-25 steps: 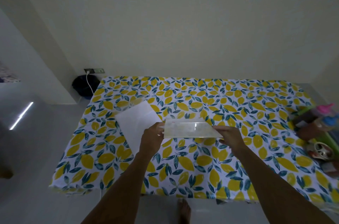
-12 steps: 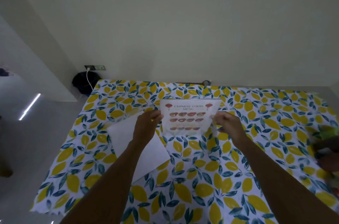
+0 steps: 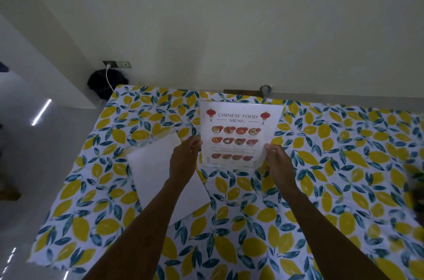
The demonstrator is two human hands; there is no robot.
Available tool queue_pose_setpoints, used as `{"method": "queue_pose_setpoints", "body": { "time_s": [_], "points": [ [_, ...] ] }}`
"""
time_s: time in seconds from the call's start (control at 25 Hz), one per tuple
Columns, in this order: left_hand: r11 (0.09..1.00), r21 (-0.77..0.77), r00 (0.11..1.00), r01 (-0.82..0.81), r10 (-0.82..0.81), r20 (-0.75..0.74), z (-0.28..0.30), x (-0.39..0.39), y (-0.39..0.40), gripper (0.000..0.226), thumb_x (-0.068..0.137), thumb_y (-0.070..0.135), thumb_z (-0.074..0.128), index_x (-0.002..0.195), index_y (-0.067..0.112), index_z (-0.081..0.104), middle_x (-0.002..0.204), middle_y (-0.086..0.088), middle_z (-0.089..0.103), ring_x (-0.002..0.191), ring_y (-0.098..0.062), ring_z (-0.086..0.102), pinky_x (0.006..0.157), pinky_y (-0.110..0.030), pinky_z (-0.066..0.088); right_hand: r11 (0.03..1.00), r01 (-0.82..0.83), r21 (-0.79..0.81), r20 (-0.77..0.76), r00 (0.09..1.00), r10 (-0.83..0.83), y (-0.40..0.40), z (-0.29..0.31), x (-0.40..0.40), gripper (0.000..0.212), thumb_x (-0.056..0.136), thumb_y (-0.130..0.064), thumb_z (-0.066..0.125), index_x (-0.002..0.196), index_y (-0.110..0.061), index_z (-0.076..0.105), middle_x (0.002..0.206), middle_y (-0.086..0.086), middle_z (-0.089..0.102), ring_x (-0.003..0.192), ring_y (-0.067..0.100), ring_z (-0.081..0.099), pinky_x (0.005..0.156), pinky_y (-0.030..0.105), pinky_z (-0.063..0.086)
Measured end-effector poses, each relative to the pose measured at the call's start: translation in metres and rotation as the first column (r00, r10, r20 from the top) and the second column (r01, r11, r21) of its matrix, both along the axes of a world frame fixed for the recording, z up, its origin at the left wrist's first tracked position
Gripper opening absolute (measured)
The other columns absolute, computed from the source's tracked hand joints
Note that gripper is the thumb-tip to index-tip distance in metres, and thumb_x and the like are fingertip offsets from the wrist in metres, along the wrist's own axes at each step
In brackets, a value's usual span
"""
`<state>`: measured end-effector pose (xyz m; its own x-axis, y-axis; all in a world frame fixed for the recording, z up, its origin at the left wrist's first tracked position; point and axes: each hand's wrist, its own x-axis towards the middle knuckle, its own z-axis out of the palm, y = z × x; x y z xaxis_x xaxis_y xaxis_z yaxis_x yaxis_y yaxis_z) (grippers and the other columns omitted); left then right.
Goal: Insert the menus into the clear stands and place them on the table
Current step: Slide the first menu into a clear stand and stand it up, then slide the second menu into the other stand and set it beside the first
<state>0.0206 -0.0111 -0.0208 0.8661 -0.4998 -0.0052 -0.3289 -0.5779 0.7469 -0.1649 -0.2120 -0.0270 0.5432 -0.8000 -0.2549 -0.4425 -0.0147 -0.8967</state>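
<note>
Menu stand: clear stand point(image 3: 258, 160) held upright over the middle of the table, facing the camera, with the menu point(image 3: 238, 133) inside it; its clear lower edge shows just below the printed sheet, and I cannot tell whether the base touches the cloth.
Table: table point(image 3: 344, 188) covered by a cloth printed with yellow lemons and dark teal leaves; it fills the lower half of the view, and its far edge runs along the wall point(image 3: 206, 16).
Wall: plain pale surface behind the table, with a socket plate point(image 3: 117, 64) low on it, beyond the table's far left corner; a white cable point(image 3: 108, 78) hangs from the plate.
Blank sheet: white sheet point(image 3: 160, 178) lying flat on the table, just left of the stand, its near part crossed by the left forearm.
Dark object: black rounded thing point(image 3: 105, 83) on the floor beyond the table's far left corner, under the socket plate; what it is cannot be told.
Menu writing: heading reads "CHINESE FOOD MENU" between two red lanterns; below it are three rows of four small dish pictures, and a thin line of print between the second and third rows is too small to read.
Left hand: left hand point(image 3: 184, 158) grips the stand's left edge, fingers curled behind it.
Right hand: right hand point(image 3: 277, 161) grips the stand's lower right edge, thumb on the front face.
</note>
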Motion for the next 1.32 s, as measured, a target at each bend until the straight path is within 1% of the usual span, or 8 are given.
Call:
{"method": "queue_pose_setpoints", "body": {
  "time_s": [0.28, 0.44, 0.56, 0.64, 0.8, 1.0, 1.16, 1.32],
  "points": [
    [0.996, 0.066, 0.997, -0.068, 0.066, 0.024, -0.006, -0.002, -0.004, 0.021, 0.097, 0.038, 0.046, 0.103, 0.028, 0.064, 0.102, 0.001, 0.074, 0.091, -0.022, 0.069, 0.078, -0.04, 0.055, 0.996, 0.075, -0.052, -0.035, 0.996, -0.077, 0.01, -0.008, 0.004, 0.022, 0.099, -0.045, 0.05, 0.098, -0.027, 0.062, 0.082, -0.002, 0.068, 0.076, 0.025, 0.069, 0.069, 0.047, 0.06],
    [0.986, 0.156, 0.998, 0.054, -0.056, 0.009, -0.004, 0.009, -0.004, 0.028, 0.099, 0.035, 0.043, 0.099, 0.018, 0.064, 0.099, -0.008, 0.071, 0.093, -0.031, 0.066, 0.072, -0.034, 0.046, 0.996, 0.09, -0.009, -0.096, 0.991, -0.091, 0.017, -0.006, 0.004, 0.029, 0.094, -0.046, 0.055, 0.108, -0.022, 0.065, 0.095, 0.004, 0.071, 0.083, 0.025, 0.07, 0.077, 0.053, 0.06],
    [0.961, 0.242, 0.989, 0.131, -0.111, -0.095, 0.006, 0.016, 0.005, 0.039, 0.096, 0.044, 0.048, 0.119, 0.014, 0.059, 0.12, -0.01, 0.065, 0.114, -0.032, 0.059, 0.089, -0.04, 0.046, 0.988, 0.134, 0.076, -0.142, 0.982, -0.123, 0.032, -0.001, 0.004, 0.055, 0.085, -0.051, 0.062, 0.129, -0.019, 0.056, 0.122, 0.006, 0.067, 0.103, 0.027, 0.067, 0.088, 0.053, 0.058],
    [0.95, 0.287, 0.985, 0.126, -0.084, -0.152, 0.011, 0.015, 0.026, 0.055, 0.093, 0.05, 0.052, 0.134, 0.014, 0.048, 0.135, -0.009, 0.057, 0.125, -0.031, 0.053, 0.1, -0.044, 0.044, 0.983, 0.15, 0.109, -0.19, 0.973, -0.127, 0.052, 0.003, 0.002, 0.064, 0.082, -0.051, 0.062, 0.134, -0.016, 0.05, 0.125, 0.01, 0.064, 0.108, 0.032, 0.064, 0.093, 0.05, 0.055],
    [0.934, 0.311, 0.976, 0.178, -0.126, -0.179, -0.002, 0.01, 0.093, 0.058, 0.093, 0.052, 0.05, 0.137, 0.015, 0.044, 0.134, -0.009, 0.055, 0.126, -0.027, 0.05, 0.104, -0.043, 0.042, 0.991, 0.09, 0.102, -0.311, 0.949, -0.055, 0.111, 0.006, 0.008, 0.062, 0.085, -0.048, 0.063, 0.133, -0.013, 0.049, 0.125, 0.01, 0.063, 0.108, 0.031, 0.065, 0.095, 0.05, 0.054],
    [0.948, 0.292, 0.966, 0.123, -0.047, -0.255, -0.021, 0.018, 0.184, 0.055, 0.092, 0.051, 0.052, 0.131, 0.013, 0.048, 0.13, -0.012, 0.057, 0.121, -0.029, 0.054, 0.102, -0.044, 0.044, 0.992, -0.051, 0.117, -0.379, 0.921, 0.092, 0.185, 0.003, 0.033, 0.062, 0.087, -0.047, 0.064, 0.136, -0.013, 0.047, 0.13, 0.013, 0.059, 0.111, 0.033, 0.062, 0.097, 0.051, 0.053],
    [0.941, 0.317, 0.95, 0.117, -0.013, -0.313, -0.034, 0.024, 0.235, 0.054, 0.092, 0.049, 0.052, 0.128, 0.01, 0.05, 0.129, -0.015, 0.057, 0.119, -0.031, 0.055, 0.097, -0.042, 0.046, 0.984, -0.163, 0.077, -0.439, 0.88, 0.18, 0.223, 0.0, 0.051, 0.061, 0.089, -0.048, 0.063, 0.137, -0.012, 0.048, 0.133, 0.012, 0.061, 0.113, 0.032, 0.063, 0.095, 0.042, 0.05],
    [0.937, 0.33, 0.931, 0.115, 0.013, -0.364, -0.046, 0.027, 0.255, 0.062, 0.093, 0.049, 0.049, 0.136, 0.005, 0.045, 0.141, -0.017, 0.048, 0.13, -0.034, 0.046, 0.104, -0.044, 0.039, 0.96, -0.276, 0.049, -0.496, 0.827, 0.263, 0.24, -0.005, 0.071, 0.057, 0.092, -0.044, 0.062, 0.136, -0.011, 0.05, 0.138, 0.011, 0.057, 0.124, 0.029, 0.057, 0.091, 0.031, 0.042]
  ]
}}
